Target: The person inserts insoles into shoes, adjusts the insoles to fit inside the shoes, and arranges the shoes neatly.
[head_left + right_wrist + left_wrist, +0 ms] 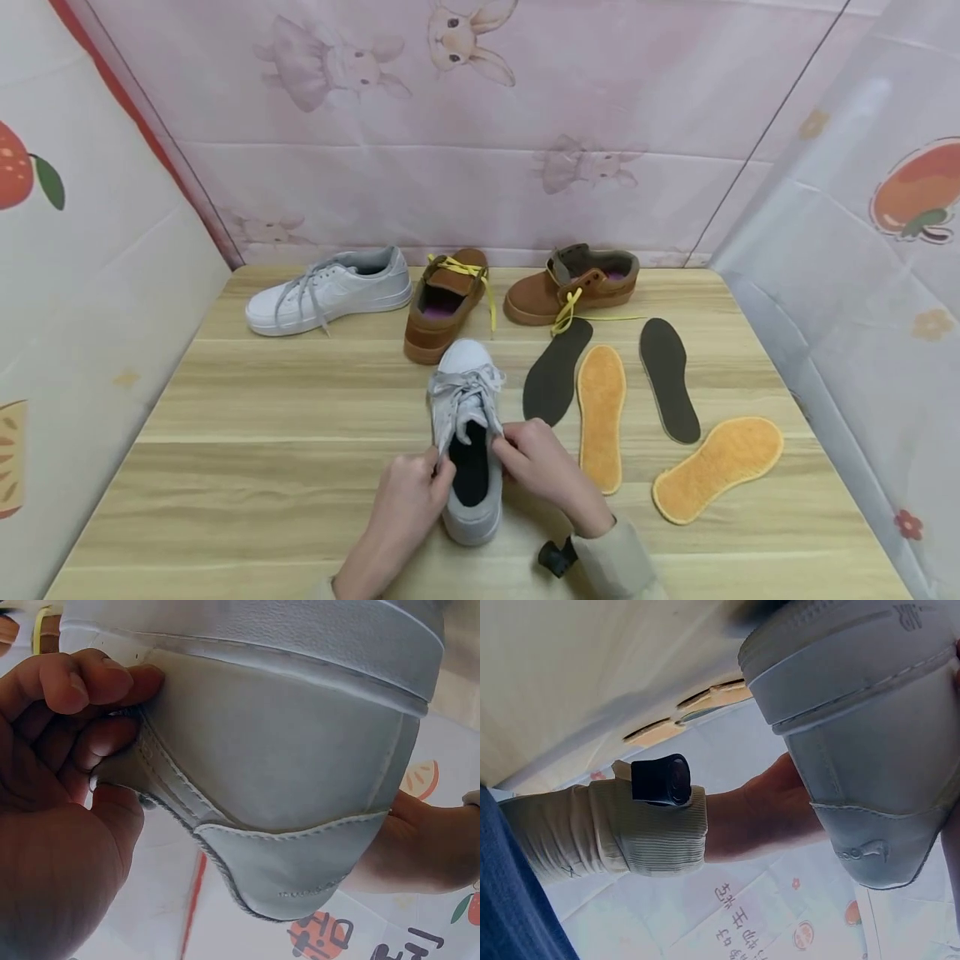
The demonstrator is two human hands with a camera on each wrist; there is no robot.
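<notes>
A white sneaker [476,527] with grey laces [467,382] stands in front of me, toe pointing away and heel toward me. Its collar is spread, and the black inside [470,475] shows. My left hand [405,493] pinches the left edge of the opening between thumb and fingers. On the opposite edge, my right hand [543,467] does the same; in the right wrist view, its thumb and curled fingers [112,735] grip the collar near the lace area. The left wrist view shows the sneaker's heel [862,855] and my right forearm beyond it.
Two dark insoles [558,375] and two orange fuzzy insoles [602,417] lie to the right. Behind stand another white sneaker [337,292] and two brown shoes [442,321] with yellow laces. Printed cloth walls [480,108] enclose the wooden table [262,450] at the back and sides.
</notes>
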